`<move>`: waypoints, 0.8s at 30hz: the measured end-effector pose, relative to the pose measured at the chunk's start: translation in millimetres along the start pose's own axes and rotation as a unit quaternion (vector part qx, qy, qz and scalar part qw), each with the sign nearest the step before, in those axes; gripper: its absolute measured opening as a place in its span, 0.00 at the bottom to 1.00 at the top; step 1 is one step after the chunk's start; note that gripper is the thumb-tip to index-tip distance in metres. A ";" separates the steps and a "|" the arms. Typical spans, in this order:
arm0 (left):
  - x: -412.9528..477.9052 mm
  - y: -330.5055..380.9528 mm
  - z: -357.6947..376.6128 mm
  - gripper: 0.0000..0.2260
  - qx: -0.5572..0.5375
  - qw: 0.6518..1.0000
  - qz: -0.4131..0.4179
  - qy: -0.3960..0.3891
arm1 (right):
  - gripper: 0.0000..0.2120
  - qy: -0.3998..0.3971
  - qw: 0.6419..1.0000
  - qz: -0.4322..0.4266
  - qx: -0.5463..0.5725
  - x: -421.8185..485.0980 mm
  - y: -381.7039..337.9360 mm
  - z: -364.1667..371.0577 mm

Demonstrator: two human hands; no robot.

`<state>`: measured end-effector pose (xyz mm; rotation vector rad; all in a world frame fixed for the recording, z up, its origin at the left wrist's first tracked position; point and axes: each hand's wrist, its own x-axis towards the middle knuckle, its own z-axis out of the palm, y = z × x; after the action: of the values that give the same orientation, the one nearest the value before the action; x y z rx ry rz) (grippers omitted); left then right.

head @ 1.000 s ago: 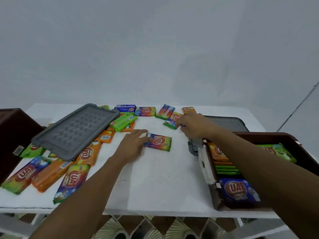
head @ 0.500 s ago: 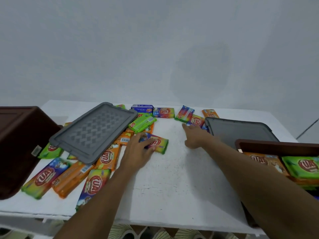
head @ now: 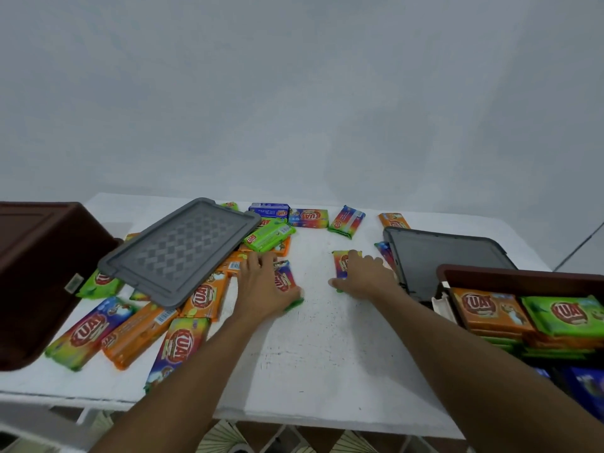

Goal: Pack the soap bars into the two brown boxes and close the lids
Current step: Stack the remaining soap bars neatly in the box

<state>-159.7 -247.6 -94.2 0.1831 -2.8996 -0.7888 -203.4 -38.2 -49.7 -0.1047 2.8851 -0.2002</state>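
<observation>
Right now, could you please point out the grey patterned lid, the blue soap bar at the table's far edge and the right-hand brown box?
grey patterned lid [head: 183, 250], head view, centre of its top.
blue soap bar [head: 268, 211], head view, middle of its face.
right-hand brown box [head: 523, 276], head view, its far rim.

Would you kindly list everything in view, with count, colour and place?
table: one, white, centre
boxes: two, brown; left box at left edge, right box at right edge, holding stacked bars
lids: two, grey; patterned lid over bars on the left, plain lid beside right box
loose soap bars: over a dozen; orange, green, blue, multicoloured; across the table
left hand: one, resting on a rainbow bar
right hand: one, resting on a second rainbow bar
</observation>
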 end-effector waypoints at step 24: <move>-31.0 175.8 -20.1 0.26 0.037 0.993 0.040 -0.107 | 0.29 0.060 0.987 -0.118 0.094 -140.8 207.7 -119.0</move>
<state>-140.4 -102.4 9.9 -0.0127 -3.1157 -0.7283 -108.2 194.6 68.2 -0.4128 2.9487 -0.5373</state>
